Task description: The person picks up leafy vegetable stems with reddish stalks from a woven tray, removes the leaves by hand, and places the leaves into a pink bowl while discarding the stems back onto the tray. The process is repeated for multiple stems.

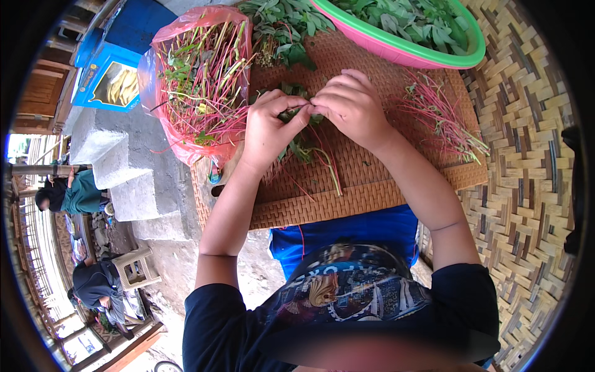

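Note:
My left hand [274, 128] and my right hand [353, 109] meet fingertip to fingertip over a brown woven table [372, 162]. Thumbs and forefingers pinch something thin and dark, apparently a plant stem; the fingers mostly hide it. Beneath the hands lies a small heap of leafy greens [302, 151], with reddish stems and one thicker pale green stalk [332, 169] trailing toward the table's front edge. A bundle of bare pink stems [439, 114] rests to the right of my right hand. Left of my left hand, a pink plastic bag [200, 88] bulges with stripped stems.
At the back stands a green-rimmed pink basin [404, 58] of loose leaves, beside a leafy bunch [283, 28]. A woven bamboo wall [520, 153] borders the right. Concrete steps [135, 176] and a blue box [111, 69] are at left. Two people [79, 190] are farther off.

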Available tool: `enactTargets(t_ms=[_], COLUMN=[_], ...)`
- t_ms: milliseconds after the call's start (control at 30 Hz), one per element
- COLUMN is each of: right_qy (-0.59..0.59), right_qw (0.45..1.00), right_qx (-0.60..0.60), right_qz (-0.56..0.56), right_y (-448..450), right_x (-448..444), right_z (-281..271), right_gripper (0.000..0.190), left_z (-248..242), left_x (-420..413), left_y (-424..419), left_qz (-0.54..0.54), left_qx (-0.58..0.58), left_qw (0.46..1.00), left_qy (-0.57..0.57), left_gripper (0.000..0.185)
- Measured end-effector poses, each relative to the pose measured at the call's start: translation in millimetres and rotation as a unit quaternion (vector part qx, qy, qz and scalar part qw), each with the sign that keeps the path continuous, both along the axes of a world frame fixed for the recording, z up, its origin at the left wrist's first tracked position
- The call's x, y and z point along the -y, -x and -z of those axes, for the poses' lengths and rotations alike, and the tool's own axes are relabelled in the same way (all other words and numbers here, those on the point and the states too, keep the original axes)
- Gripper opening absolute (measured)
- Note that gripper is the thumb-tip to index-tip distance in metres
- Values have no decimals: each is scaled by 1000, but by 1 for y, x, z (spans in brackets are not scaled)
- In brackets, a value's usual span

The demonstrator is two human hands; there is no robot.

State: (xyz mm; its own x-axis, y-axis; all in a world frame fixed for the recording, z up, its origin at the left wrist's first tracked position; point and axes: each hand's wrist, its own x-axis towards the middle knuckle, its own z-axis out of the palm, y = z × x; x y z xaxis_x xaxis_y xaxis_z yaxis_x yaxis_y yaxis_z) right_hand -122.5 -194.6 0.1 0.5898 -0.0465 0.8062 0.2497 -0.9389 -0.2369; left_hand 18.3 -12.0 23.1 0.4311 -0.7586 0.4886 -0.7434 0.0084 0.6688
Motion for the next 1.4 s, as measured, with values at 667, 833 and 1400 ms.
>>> enactTargets(t_ms=[667,833,1400], right_qy=[-144,-149,94], right_qw=[984,987,950], right_qx=[-44,48,108], right_qz=[-95,-31,278], right_y=[3,9,38], right_x=[12,29,102], right_z=[-8,-25,-160], right_gripper=[11,16,31], left_z=[2,3,12], left_x=[-9,-6,-2], left_y=[-14,-18,-15], left_qz=[92,170,97], left_qx=[-299,-365,-260], left_qw=[949,912,957], left_qy=[35,83,82], left_gripper=[39,59,29])
